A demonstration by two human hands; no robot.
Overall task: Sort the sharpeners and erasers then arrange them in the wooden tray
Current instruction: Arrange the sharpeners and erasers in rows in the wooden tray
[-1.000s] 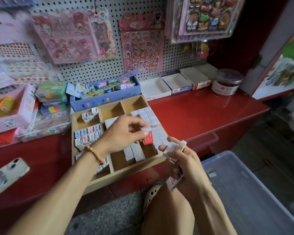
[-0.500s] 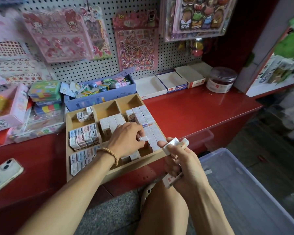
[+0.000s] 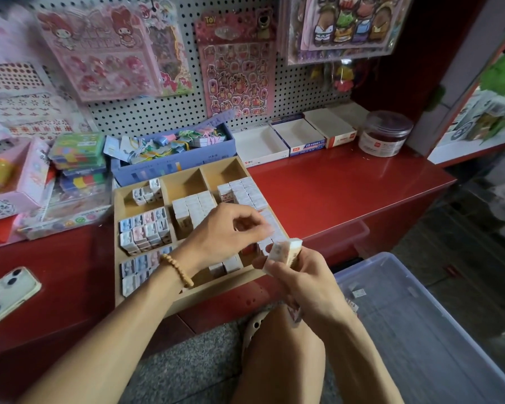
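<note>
Erasers (image 3: 285, 252) gripped in right hand (image 3: 301, 279) beside wooden tray (image 3: 216, 290)

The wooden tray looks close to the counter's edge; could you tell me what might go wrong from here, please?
1. The tray overhangs the red counter at its near edge; pressing down there with the left hand might tip it.
2. The right hand holds several erasers off the counter, above the floor; one could slip and fall.
3. The left hand works among tightly packed upright erasers in the right column; a nudge could topple the rows.
</note>
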